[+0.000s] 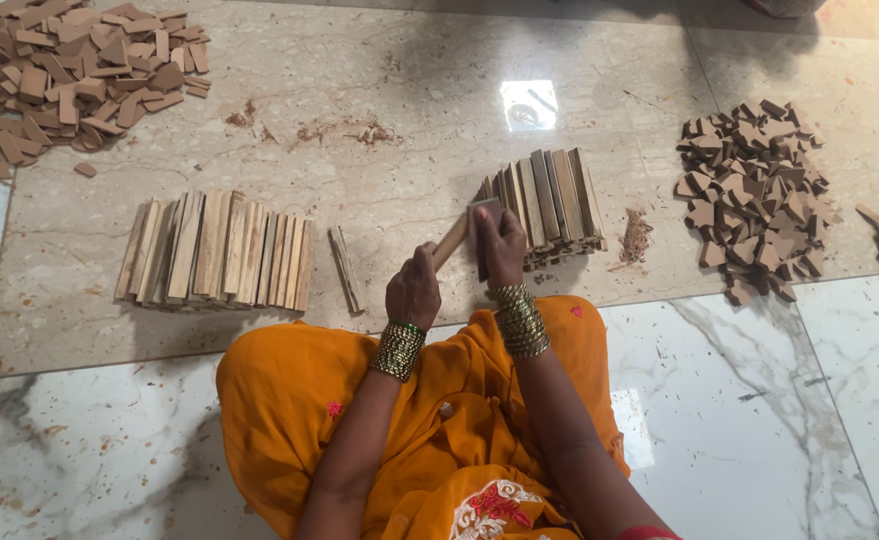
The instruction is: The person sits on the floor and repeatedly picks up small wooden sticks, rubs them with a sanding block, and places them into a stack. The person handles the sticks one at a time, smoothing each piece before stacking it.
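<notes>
Seated on the marble floor point(759, 400), the person has the left hand point(412, 292) curled shut round the near end of a pale wooden stick point(449, 242), while the right hand point(502, 245) presses closed fingers point(489, 215) over a darker flat piece point(481, 228) at the stick's far end. Just beyond the right fingertips lies the stacked bundle of sticks point(549, 205); a second row of sticks point(219, 250) sits well left of the left knuckles. Judgement: the step goes best with the stick kept low and steady, pressure near the fingertips, and shavings point(635, 236) clear of the grip.
</notes>
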`<state>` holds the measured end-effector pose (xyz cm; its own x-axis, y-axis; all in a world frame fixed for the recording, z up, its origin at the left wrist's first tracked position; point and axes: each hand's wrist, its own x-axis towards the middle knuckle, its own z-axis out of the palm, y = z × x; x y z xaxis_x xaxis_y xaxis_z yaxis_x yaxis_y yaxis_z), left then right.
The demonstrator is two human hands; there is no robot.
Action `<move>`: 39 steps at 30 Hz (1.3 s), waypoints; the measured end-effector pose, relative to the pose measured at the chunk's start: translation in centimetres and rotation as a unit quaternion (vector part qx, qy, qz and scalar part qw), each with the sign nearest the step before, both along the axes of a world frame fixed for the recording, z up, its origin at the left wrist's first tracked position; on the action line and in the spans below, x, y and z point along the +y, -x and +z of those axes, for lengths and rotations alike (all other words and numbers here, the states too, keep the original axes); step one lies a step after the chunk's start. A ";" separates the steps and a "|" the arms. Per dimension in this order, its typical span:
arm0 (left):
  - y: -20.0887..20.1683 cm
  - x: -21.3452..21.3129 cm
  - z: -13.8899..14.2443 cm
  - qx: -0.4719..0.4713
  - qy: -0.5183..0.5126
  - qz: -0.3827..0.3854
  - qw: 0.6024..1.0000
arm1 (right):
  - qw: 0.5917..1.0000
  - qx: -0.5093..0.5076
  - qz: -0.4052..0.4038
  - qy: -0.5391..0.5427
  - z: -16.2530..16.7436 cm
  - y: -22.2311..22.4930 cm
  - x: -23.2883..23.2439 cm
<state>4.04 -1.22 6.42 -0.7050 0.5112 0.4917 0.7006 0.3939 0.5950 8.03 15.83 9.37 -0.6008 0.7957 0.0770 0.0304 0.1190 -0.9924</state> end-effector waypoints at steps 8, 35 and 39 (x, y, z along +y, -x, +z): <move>-0.6 1.1 0.0 -0.061 0.068 0.051 0.994 | 0.993 -0.057 -0.105 0.009 0.2 -0.1 -1.4; -0.7 -0.3 0.7 0.011 0.024 -0.011 1.000 | 0.994 0.010 -0.054 0.095 0.1 0.5 0.6; -0.6 -0.1 0.9 0.024 -0.008 -0.002 1.000 | 0.997 0.044 -0.025 0.057 2.8 -0.3 2.4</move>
